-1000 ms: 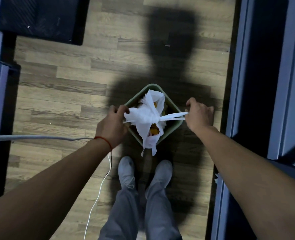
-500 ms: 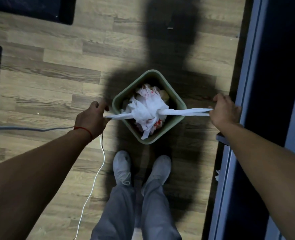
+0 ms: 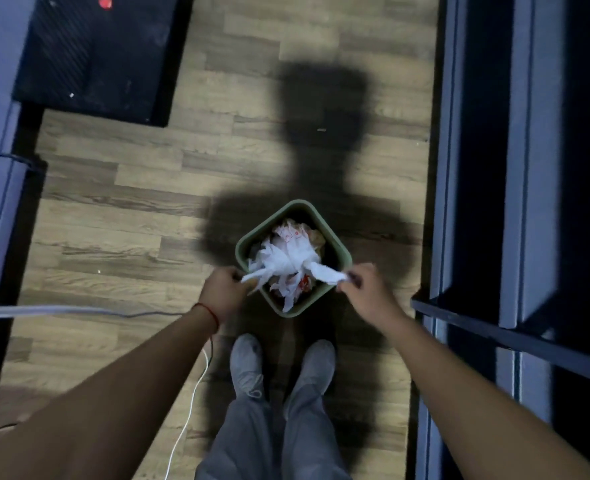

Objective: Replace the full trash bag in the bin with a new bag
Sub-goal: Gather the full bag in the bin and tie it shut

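Square green plastic bin [image 3: 339,250] on wood floor, holding full white plastic trash bag [image 3: 288,258]; left hand [image 3: 221,292] and right hand [image 3: 364,289] each clamped on a bag end

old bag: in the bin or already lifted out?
Still in. The white trash bag sits inside the green bin, gathered at its top; left hand and right hand each pinch one of its tails near the rim.

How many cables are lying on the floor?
2: a thick grey cable runs in from the left edge, and a thin white cable trails below the left forearm.
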`<state>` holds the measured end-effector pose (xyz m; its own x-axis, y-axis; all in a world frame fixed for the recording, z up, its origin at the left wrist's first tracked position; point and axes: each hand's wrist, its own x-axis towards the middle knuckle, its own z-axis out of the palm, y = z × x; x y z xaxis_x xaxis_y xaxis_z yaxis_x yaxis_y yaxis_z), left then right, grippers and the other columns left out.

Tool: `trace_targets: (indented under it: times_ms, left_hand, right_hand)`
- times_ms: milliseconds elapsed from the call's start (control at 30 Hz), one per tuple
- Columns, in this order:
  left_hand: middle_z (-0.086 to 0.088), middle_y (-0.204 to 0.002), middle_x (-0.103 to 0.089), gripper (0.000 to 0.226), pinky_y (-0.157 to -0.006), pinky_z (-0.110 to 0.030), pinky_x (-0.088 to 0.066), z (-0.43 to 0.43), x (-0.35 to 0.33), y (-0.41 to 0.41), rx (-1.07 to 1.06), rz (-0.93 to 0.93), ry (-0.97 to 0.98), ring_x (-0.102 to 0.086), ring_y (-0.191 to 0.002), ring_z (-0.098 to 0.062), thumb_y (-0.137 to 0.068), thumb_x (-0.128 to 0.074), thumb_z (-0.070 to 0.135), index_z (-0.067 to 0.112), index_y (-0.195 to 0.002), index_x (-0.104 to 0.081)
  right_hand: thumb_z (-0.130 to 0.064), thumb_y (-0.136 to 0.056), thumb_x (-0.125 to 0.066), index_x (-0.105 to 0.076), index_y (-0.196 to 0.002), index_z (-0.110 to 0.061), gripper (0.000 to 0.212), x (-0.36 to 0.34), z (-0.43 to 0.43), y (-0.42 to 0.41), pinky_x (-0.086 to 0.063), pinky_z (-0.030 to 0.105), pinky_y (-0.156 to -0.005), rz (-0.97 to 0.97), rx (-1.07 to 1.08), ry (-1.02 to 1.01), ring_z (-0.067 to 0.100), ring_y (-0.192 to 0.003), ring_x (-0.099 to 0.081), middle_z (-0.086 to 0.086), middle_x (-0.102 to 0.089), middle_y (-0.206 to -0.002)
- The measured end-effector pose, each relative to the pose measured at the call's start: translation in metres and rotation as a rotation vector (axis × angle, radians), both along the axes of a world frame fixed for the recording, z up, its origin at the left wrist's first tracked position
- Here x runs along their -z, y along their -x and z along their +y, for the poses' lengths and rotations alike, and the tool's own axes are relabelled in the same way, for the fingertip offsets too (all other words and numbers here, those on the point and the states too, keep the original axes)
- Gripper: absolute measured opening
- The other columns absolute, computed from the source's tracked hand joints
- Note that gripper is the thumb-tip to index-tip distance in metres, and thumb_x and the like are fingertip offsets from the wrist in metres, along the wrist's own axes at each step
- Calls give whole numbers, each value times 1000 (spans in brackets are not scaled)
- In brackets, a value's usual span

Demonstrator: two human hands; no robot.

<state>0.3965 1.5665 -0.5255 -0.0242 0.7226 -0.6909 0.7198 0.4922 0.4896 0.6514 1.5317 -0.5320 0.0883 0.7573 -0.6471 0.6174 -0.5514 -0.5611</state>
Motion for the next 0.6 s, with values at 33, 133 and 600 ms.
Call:
trace_targets:
  times_ms: [33,133,600]
  left_hand:
    - [-5,-54,-57,25,-54,-21,-40,-2,-6,-11,-61,-90,28,-56,-61,-7,-84,-69,16,7,-61,-64]
    - [-11,-59,-62,35,-62,-32,-45,-9,-11,-36,-129,-260,18,-53,-58,-4,-84,-68,30,1,-66,-64]
    - [-2,-95,-62,35,-71,-28,-48,-38,17,-55,138,-208,-440,-60,-82,-14,-88,-53,41,12,-88,-72]
  right_hand:
    - [-27,-75,-56,-66,-66,-25,14,-9,-4,12,-40,31,-73,95,45,8,26,-84,-58,14,-63,-85]
    - [-13,-79,-48,-66,-62,-27,29,-11,-14,35,-45,27,-77,288,141,19,20,-85,-64,5,-70,-82]
    - [-5,-74,-67,-50,-108,-18,41,37,-8,75,-44,23,-72,102,196,-295,15,-92,-51,3,-52,-107]
